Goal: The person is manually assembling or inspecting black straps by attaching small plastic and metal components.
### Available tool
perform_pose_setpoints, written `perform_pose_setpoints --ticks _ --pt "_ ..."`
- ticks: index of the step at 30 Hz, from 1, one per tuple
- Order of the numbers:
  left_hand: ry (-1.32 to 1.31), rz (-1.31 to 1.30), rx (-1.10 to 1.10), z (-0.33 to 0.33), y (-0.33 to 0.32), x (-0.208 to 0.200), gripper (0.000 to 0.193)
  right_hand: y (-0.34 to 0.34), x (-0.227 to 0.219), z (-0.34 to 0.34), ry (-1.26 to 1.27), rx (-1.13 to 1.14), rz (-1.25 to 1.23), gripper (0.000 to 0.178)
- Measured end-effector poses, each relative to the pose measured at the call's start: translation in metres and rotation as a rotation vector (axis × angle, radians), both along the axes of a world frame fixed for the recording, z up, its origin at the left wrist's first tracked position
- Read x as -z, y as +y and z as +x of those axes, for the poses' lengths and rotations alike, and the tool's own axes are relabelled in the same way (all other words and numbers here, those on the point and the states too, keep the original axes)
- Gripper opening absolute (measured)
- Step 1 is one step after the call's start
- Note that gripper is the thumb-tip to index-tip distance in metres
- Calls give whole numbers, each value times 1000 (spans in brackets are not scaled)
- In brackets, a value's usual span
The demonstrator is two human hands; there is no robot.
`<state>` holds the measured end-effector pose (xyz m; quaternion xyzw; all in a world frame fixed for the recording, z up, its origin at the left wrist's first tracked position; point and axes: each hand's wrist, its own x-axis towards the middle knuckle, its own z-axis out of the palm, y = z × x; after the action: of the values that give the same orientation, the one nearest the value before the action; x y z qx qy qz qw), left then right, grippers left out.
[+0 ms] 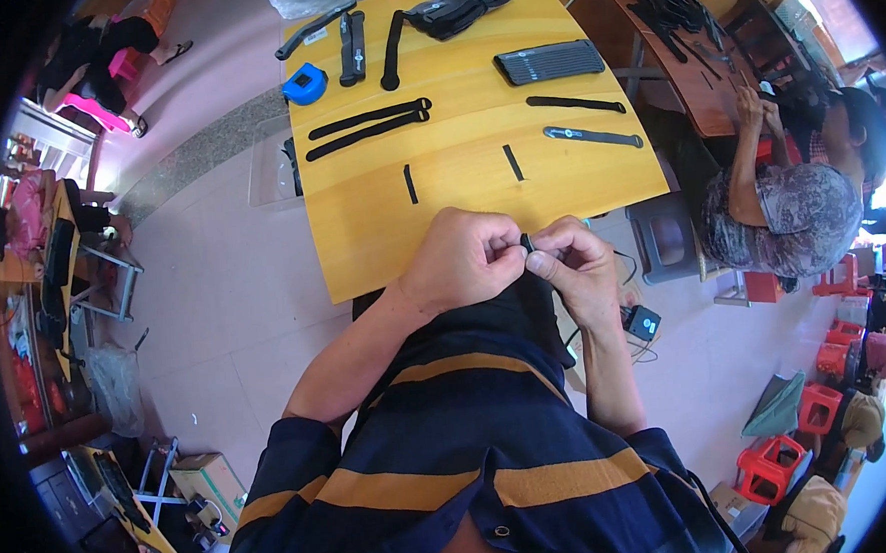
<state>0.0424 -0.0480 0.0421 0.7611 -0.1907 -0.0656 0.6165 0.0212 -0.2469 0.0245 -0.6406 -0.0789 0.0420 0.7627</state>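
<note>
Close to my body, at the table's near edge, my left hand point(472, 257) and my right hand point(573, 262) meet with pinched fingers. Between their fingertips is a small black strip point(527, 242), mostly covered by the fingers. Beyond the hands, two short black strips point(410, 184) point(513, 163) lie apart on the yellow table point(360, 231). Farther left rest two long black straps point(370, 132) with rounded ends. On the right are one more black strap point(576, 103) and a grey strap point(593, 137) with a printed label.
At the table's far side lie a blue tape measure point(305, 84), a stack of dark straps point(549, 63) and a heap of black straps point(459, 7). A grey stool point(660, 245) stands right of the table. Another person point(785, 198) works at a brown table point(682, 64) there.
</note>
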Motion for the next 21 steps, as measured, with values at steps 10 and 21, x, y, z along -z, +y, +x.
perform_pose_setpoints --ticks 10,21 --pt "38 -12 22 -1 4 1 3 5 0 -4 -55 15 -16 18" --pt "-66 1 -76 -1 10 -4 7 11 0 -5 133 -16 130 12"
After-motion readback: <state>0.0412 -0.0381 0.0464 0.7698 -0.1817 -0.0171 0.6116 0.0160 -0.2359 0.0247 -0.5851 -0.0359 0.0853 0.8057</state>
